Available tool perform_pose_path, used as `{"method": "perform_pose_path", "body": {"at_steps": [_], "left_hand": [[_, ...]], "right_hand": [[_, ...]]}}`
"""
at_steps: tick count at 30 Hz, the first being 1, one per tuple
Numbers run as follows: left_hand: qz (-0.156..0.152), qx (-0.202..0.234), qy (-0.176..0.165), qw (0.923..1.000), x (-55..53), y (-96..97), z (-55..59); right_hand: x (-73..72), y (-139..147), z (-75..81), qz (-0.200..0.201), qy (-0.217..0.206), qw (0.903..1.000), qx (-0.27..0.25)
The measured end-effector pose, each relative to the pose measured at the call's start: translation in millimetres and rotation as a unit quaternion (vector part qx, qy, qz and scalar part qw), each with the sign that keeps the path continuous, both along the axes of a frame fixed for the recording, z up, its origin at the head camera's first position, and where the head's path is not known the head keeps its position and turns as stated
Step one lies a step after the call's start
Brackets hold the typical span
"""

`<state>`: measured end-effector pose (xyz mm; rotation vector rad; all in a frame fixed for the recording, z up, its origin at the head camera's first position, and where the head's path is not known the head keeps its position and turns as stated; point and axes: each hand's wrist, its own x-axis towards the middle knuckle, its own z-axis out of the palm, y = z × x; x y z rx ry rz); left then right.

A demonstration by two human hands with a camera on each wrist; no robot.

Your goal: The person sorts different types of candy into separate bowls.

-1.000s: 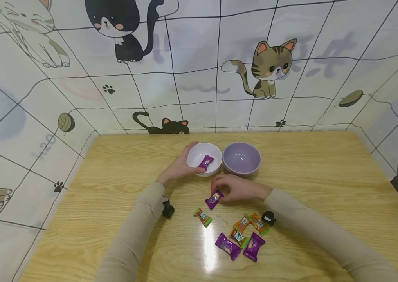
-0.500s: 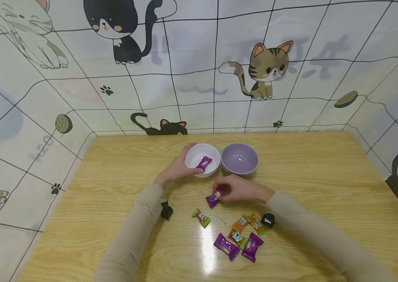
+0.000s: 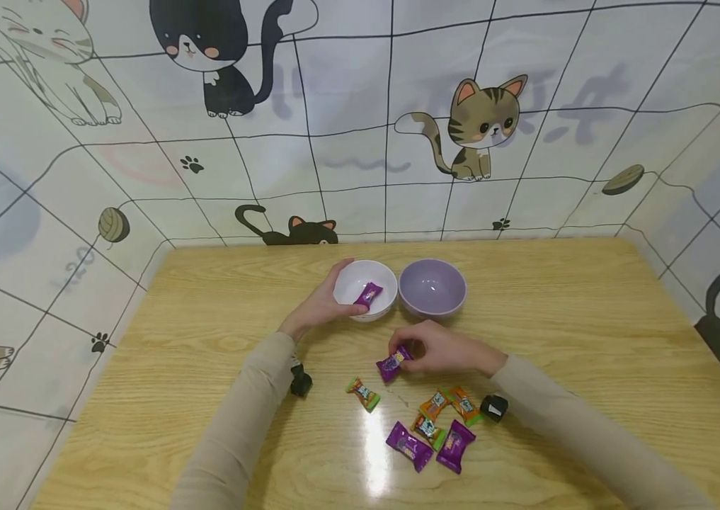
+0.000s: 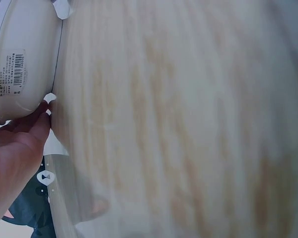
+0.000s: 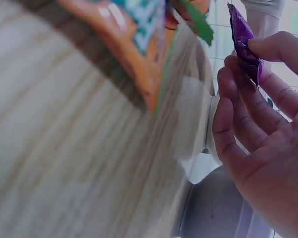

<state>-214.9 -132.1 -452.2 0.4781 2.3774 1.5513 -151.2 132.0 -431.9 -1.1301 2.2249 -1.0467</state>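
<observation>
My left hand [image 3: 326, 303] grips the white bowl [image 3: 348, 278] by its left side, thumb over the near rim. Inside that bowl lies one purple-wrapped candy [image 3: 369, 294]. In the left wrist view the bowl's outer wall [image 4: 32, 54] carries a barcode label. My right hand [image 3: 439, 348] pinches another purple-wrapped candy [image 3: 393, 364] between thumb and fingers, in front of the bowls. The right wrist view has this candy [image 5: 246, 44] under the thumb, the other fingers spread below it. A lilac bowl [image 3: 432, 287] stands beside the white one, with nothing in it.
An orange-and-green candy [image 3: 363, 394] lies alone left of centre on the wooden table [image 3: 207, 297]. Nearer and to the right, several orange candies [image 3: 436, 404] cluster with two purple ones, a left one [image 3: 409, 446] and a right one [image 3: 456, 445]. A cat-print backdrop [image 3: 353, 170] borders the table.
My right hand, with the purple candy pinched in it, has shifted slightly right and turned a little. The left hand keeps its hold on the white bowl. The head view has drifted slightly.
</observation>
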Motion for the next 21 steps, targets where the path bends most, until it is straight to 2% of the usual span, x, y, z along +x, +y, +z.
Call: {"method": "perform_pose_path", "body": {"at_steps": [6,11,16,21], "left_hand": [[-0.002,-0.003,0.000,1.0000,-0.1,0.2,1.0],[-0.003,-0.015,0.000,0.9999,0.7,0.4,3.1],[-0.006,-0.023,0.003,0.9997,1.4,0.3,4.7],[-0.011,-0.024,0.001,0.9997,2.7,1.2,4.9]], "right_hand": [[-1.4,3.3,6.2,-0.030,0.023,0.9993,-0.006],[-1.3,6.2,19.1,-0.059,0.041,0.9971,-0.026],[-2.1,8.5,29.5,-0.069,0.036,0.9955,-0.053],[-4.2,13.0,35.4,-0.084,0.054,0.9925,-0.070]]}}
